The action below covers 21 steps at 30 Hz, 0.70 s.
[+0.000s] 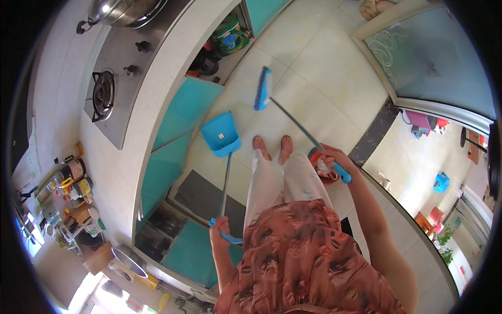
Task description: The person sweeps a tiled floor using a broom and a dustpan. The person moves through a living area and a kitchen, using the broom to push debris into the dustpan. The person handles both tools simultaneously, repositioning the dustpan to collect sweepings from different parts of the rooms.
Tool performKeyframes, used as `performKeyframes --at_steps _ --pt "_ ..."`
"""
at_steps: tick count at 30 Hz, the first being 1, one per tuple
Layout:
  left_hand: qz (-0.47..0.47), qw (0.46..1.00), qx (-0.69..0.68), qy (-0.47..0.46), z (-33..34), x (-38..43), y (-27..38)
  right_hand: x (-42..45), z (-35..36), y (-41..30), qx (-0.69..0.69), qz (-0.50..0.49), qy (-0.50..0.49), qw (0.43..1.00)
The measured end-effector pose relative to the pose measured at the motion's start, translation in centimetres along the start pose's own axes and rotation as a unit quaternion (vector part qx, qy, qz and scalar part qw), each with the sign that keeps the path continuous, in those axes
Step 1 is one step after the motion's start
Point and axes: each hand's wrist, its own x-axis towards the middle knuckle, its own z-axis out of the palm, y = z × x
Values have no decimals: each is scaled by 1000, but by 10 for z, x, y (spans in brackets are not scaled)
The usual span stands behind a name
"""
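My right hand [331, 157] grips the handle of a blue broom [264, 88] near its blue grip end. The broom's bristle head is over the tiled floor ahead of my feet, its bristles facing left; whether it touches the tiles I cannot tell. My left hand [220, 228] is closed around the long handle of a blue dustpan [220, 135], just by its curved blue top. The pan is to the left of my feet, beside the turquoise cabinet doors, its open side facing away from me. A small white sticker is on the pan; I make out no dirt in it.
A red waste bin [328, 178] with a bag stands right of my legs. Left is the counter with a gas stove [102, 96] and a pot [121, 11]. An open cabinet [219, 51] holds containers. A frosted glass door [429, 62] and dark threshold [372, 131] lie right.
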Motion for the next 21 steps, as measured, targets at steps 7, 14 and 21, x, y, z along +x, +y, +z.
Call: performKeyframes --at_steps 7,14,21 --pt "-2 997 73 38 1 2 29 140 36 -19 12 140 -165 976" --pt "-18 991 125 46 4 22 64 185 45 -79 215 191 -201 936" --pt "-79 991 108 26 28 13 87 185 34 -99 445 97 -221 863"
